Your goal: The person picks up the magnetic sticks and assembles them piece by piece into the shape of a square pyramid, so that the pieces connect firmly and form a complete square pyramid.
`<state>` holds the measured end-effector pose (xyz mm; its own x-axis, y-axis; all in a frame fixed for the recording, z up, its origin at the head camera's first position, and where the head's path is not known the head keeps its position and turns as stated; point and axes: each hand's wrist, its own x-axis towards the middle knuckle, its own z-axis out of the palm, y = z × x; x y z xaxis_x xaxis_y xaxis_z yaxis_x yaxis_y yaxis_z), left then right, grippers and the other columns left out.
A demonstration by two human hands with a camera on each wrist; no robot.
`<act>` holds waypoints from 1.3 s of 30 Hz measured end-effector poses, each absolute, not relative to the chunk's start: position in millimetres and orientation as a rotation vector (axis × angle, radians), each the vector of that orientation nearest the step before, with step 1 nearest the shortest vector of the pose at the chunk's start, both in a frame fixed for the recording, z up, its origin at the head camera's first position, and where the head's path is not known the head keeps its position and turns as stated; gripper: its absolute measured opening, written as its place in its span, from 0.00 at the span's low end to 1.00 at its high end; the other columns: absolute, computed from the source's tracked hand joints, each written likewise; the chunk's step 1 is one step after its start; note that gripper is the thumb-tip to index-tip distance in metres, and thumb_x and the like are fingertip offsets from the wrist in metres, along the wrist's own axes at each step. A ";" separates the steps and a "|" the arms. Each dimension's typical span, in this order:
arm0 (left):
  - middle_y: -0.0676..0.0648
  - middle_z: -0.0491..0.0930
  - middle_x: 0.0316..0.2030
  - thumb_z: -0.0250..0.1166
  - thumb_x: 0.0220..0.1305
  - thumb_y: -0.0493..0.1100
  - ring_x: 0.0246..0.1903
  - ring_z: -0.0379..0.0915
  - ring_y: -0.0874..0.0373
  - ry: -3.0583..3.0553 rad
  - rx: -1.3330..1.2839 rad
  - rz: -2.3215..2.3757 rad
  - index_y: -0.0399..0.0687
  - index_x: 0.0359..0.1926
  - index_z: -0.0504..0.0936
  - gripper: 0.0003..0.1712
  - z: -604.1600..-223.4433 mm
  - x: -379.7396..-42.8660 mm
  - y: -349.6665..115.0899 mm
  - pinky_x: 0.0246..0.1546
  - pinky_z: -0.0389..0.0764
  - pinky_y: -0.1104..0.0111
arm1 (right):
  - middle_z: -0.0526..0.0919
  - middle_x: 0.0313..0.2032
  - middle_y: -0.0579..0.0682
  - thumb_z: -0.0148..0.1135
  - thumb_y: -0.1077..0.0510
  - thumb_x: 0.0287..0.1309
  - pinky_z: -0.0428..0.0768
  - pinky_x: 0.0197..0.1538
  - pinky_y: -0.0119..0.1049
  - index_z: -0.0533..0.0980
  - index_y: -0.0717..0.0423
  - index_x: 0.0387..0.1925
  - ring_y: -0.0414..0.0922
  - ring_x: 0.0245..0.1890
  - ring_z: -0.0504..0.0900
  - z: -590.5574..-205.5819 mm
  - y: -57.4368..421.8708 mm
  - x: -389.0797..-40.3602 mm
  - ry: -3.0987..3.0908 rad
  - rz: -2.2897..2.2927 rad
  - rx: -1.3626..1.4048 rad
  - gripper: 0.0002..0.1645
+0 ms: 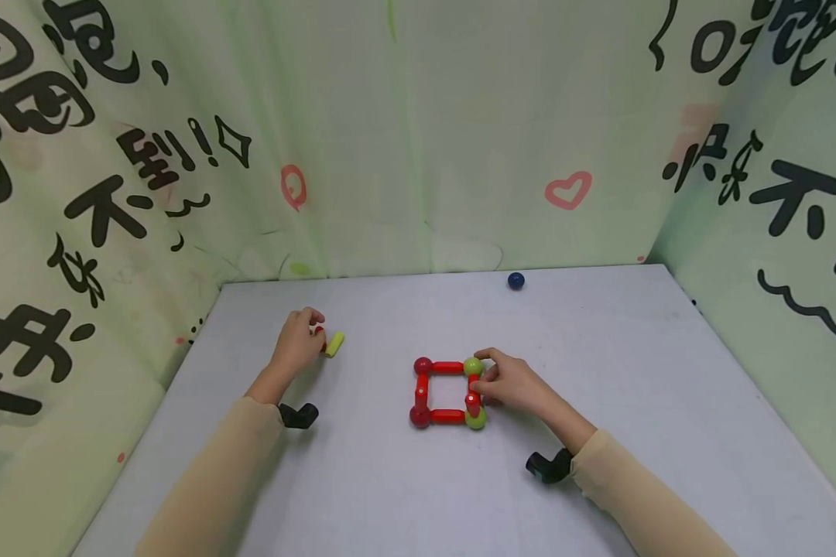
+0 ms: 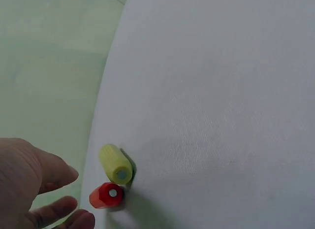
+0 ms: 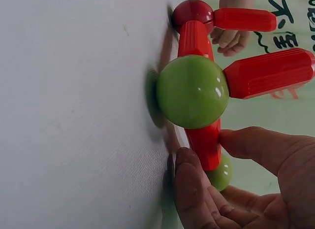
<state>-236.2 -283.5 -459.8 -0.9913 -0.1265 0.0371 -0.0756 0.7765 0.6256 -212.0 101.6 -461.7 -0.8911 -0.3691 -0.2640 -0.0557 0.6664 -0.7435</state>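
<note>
A square frame of red rods (image 1: 448,416) stands on the table, with dark red balls (image 1: 420,417) at its left corners and green balls (image 1: 475,418) at its right ones. More red rods (image 3: 270,74) rise from the two near balls. My right hand (image 1: 519,381) pinches the frame's right-side red rod (image 3: 204,147) between thumb and fingers. At the table's left, my left hand (image 1: 301,337) hovers beside a short red rod (image 2: 107,195) and a yellow-green rod (image 2: 116,164). In the left wrist view its thumb and fingers are spread, apart from the red rod.
A dark blue ball (image 1: 516,281) lies at the table's back edge, right of the middle. Pale green curtains (image 1: 418,139) with black writing hang behind and beside the white table (image 1: 362,495). Black wrist mounts (image 1: 550,466) stick out from both sleeves.
</note>
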 end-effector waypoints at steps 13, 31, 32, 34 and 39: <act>0.29 0.77 0.55 0.58 0.69 0.36 0.54 0.75 0.37 -2.949 0.299 -0.986 0.31 0.64 0.74 0.24 -477.1 -234.5 -280.2 0.55 0.79 0.50 | 0.84 0.40 0.54 0.66 0.60 0.66 0.85 0.38 0.36 0.67 0.62 0.70 0.42 0.26 0.84 -464.5 96.7 -214.0 2.452 -1.136 -0.343 0.34; 0.37 0.78 0.49 0.66 0.65 0.30 0.42 0.79 0.46 -2.600 -0.048 -1.273 0.38 0.57 0.74 0.21 -461.9 -215.8 -213.9 0.48 0.84 0.55 | 0.84 0.41 0.55 0.67 0.60 0.66 0.84 0.36 0.34 0.67 0.61 0.70 0.41 0.26 0.84 -463.6 96.3 -213.3 2.452 -1.129 -0.322 0.34; 0.38 0.78 0.49 0.67 0.65 0.30 0.43 0.80 0.46 -2.595 -0.084 -1.300 0.38 0.58 0.74 0.21 -461.2 -215.1 -208.7 0.49 0.85 0.55 | 0.84 0.41 0.55 0.67 0.60 0.66 0.84 0.36 0.33 0.67 0.61 0.70 0.41 0.26 0.84 -463.6 96.3 -213.4 2.455 -1.122 -0.326 0.35; 0.40 0.78 0.50 0.68 0.66 0.31 0.45 0.80 0.48 -2.603 -0.142 -1.336 0.39 0.60 0.73 0.23 -460.1 -212.8 -198.4 0.51 0.86 0.57 | 0.84 0.41 0.55 0.67 0.60 0.66 0.84 0.36 0.33 0.67 0.61 0.71 0.41 0.26 0.84 -462.8 96.2 -213.2 2.456 -1.118 -0.326 0.35; 0.42 0.79 0.52 0.69 0.66 0.32 0.49 0.79 0.51 -2.594 -0.250 -1.422 0.41 0.63 0.74 0.26 -456.8 -204.9 -176.6 0.52 0.86 0.60 | 0.84 0.41 0.55 0.68 0.60 0.66 0.85 0.36 0.34 0.67 0.61 0.71 0.41 0.25 0.84 -462.3 96.7 -212.9 2.460 -1.116 -0.318 0.35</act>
<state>-204.9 -176.6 -456.8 -0.9709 0.0638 0.2307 0.2288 0.5305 0.8162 -212.9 96.7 -462.3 -0.8863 -0.3703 -0.2783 -0.0346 0.6521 -0.7574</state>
